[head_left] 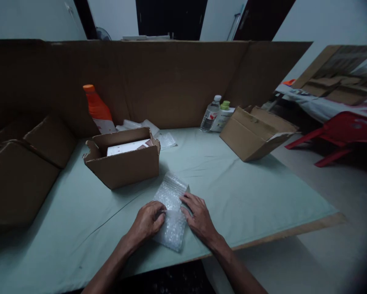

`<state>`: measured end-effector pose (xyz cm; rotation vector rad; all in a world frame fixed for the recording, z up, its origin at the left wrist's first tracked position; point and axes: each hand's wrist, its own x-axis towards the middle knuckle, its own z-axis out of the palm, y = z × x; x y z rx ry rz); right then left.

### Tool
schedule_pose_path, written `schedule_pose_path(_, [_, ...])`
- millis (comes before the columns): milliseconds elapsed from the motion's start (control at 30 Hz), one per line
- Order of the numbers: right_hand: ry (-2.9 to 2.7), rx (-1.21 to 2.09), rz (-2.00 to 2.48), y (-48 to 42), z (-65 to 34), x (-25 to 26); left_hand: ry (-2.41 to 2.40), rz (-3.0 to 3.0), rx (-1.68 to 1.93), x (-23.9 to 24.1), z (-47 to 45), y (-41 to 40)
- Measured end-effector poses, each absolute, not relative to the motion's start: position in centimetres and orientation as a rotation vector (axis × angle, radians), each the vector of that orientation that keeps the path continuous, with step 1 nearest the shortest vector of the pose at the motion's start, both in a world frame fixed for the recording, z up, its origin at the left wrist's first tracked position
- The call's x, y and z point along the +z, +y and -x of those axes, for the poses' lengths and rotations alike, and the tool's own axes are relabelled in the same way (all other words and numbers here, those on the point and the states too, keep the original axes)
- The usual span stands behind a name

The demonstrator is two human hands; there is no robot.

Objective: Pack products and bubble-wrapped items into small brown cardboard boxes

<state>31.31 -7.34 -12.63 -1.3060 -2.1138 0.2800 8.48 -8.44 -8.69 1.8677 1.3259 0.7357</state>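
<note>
A piece of clear bubble wrap (pixel 171 192) lies near the table's front edge, with a fold or second layer across its nearer half. My left hand (pixel 149 219) pinches its left side at that fold, thumb and fingers closed together. On the right side, my right hand (pixel 198 214) rests against the wrap, fingers stretched out and a little apart. Whether anything lies inside the wrap cannot be made out. Just beyond my left hand stands an open cardboard box (pixel 134 167) holding white flat items (pixel 128 148).
Larger cardboard boxes (pixel 21 183) fill the left side. An orange-capped bottle (pixel 99 108), more bubble wrap (pixel 167 140), a clear bottle (pixel 210 114) and a green-capped container (pixel 223 118) stand by the cardboard wall (pixel 180 81). A tilted carton (pixel 250 132) sits right; a red chair (pixel 345 132) lies beyond.
</note>
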Motion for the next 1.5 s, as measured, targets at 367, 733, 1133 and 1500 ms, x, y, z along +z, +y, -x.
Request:
schedule_pose_path(367, [-2.029,0.235,1.177,-9.4,-30.2,-9.6,1.441,-1.729,0.772,-10.8,-8.5,-5.4])
schedule_pose_path(733, [-2.454,0.409,1.028,-12.0,-25.4,-10.3,1.479,-1.788,1.066,-10.4,-5.6,-8.9])
schedule_pose_path(1133, [-2.211,0.451,0.877,-10.9,-25.5,-10.8,1.235,-1.978,0.976,-12.3,-4.6,-13.2])
schedule_pose_path(1500, [-2.085,0.453,0.967,-11.4,-25.5,-11.9,1.278,-1.797,1.008,-11.6,-4.6,-12.6])
